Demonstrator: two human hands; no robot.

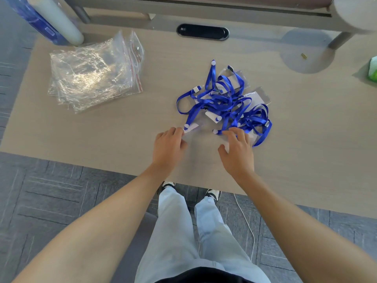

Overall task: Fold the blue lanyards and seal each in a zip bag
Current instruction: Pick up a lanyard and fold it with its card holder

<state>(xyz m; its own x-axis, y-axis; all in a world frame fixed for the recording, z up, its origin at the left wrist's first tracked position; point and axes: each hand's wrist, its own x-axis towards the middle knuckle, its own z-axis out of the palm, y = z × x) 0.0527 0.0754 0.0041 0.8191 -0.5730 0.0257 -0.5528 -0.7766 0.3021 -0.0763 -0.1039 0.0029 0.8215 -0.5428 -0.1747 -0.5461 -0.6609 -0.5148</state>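
My left hand sits at the near edge of the blue lanyards, fingers curled, tips touching a clear badge sleeve with a white snap; whether I actually pinch it, I cannot tell. My right hand lies just right of the left, fingers spread and relaxed, tips on a strap end at the tangle's near side, holding nothing. The lanyard heap lies just beyond both hands on the table. The zip bags are stacked well off to the far left of my left hand.
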